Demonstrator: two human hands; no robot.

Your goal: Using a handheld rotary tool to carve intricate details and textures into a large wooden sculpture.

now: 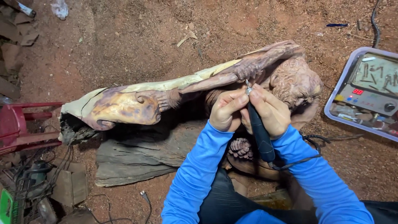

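Both my arms in blue sleeves come up from the bottom edge and meet at the wood carving, which lies long across the sawdust floor. My right hand is wrapped tight around the dark rotary handpiece, wrist bent, thumb and forefinger pinched near its metal tip. My left hand is curled closed against the right one, fingers pressing the tool's front end, steadying it. The tip touches the carving just below its upper ridge, beside the carved knobbly head at the carving's right end. The handpiece body slants down toward me, and its black cable loops off below the carving's right end.

Right of the carving, well apart, sits a flat control box in a pale rounded tray, with a small red lit display and a few coloured buttons. Left of the carving stands a red stool. Below the carving's left end, a green-and-black power tool with tangled cords. Under the carving, a grey wood slab.
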